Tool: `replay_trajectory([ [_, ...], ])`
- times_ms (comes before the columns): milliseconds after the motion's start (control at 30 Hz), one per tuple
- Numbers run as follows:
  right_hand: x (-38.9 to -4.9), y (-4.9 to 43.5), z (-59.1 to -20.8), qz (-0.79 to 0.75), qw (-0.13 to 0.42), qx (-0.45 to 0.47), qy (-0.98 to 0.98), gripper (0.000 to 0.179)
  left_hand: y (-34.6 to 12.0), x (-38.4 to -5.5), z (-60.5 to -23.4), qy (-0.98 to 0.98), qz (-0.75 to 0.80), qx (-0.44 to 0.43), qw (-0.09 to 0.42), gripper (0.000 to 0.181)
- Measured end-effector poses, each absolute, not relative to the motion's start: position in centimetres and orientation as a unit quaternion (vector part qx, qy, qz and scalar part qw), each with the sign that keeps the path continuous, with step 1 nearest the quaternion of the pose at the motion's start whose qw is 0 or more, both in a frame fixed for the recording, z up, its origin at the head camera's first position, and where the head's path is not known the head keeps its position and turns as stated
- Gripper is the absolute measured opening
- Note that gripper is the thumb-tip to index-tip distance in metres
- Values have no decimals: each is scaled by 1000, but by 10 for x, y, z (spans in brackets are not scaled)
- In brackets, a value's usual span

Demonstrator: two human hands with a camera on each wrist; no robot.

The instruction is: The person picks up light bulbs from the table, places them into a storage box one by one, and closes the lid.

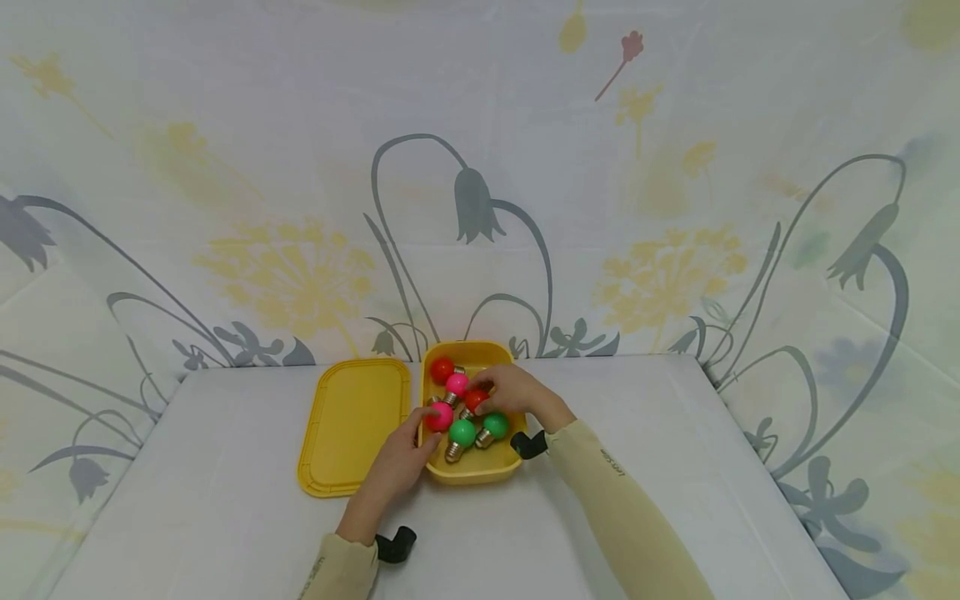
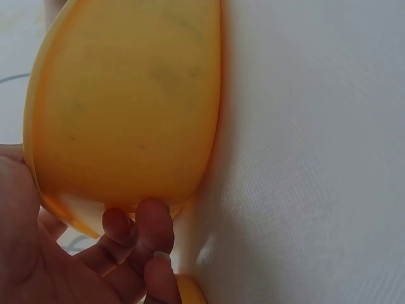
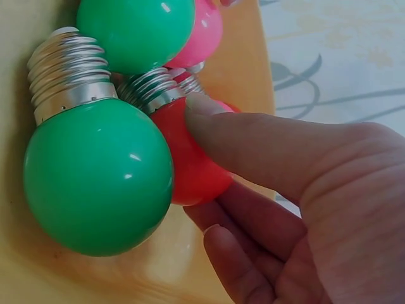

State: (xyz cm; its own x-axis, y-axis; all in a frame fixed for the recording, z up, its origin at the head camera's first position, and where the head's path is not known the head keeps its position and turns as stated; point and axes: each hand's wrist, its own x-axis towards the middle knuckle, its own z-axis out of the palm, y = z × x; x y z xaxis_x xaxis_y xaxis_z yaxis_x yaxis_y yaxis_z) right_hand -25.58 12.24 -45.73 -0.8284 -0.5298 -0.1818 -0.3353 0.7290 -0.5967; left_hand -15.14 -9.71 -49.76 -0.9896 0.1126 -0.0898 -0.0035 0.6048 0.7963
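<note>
A yellow plastic container [image 1: 474, 477] holds several small round light bulbs with silver screw bases. My right hand [image 1: 513, 390] reaches in from the right and pinches a red bulb [image 3: 196, 155] between thumb and fingers. At the left wall, thumb and index finger of my left hand [image 1: 401, 457] go over the rim and pinch a pink bulb [image 1: 440, 417]. Its other fingers curl outside the container, as the left wrist view shows. Two green bulbs [image 1: 462, 432] lie at the near side. Another red bulb [image 1: 442, 370] and a second pink bulb [image 1: 457, 383] are toward the back.
A flat yellow lid [image 1: 354, 429] lies on the white table [image 1: 225, 492], left of the container. Behind the table stands a patterned cloth backdrop [image 1: 480, 100] with grey and yellow flowers. A black strap piece [image 1: 396, 544] sits at each wrist.
</note>
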Motion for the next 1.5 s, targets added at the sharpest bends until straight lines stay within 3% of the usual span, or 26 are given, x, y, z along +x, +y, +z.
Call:
replay_trajectory([
  [600, -255, 125, -449, -339, 179, -210, 900, 35, -102, -153, -493, 920, 387, 60, 31, 46],
  [1033, -253, 125, -452, -387, 138, -208, 888, 29, -110, -152, -488, 895, 443, 42, 28, 38],
  [1500, -254, 129, -456, -426, 103, -201, 876, 34, -112, -152, -488, 881, 470, 41, 28, 38],
])
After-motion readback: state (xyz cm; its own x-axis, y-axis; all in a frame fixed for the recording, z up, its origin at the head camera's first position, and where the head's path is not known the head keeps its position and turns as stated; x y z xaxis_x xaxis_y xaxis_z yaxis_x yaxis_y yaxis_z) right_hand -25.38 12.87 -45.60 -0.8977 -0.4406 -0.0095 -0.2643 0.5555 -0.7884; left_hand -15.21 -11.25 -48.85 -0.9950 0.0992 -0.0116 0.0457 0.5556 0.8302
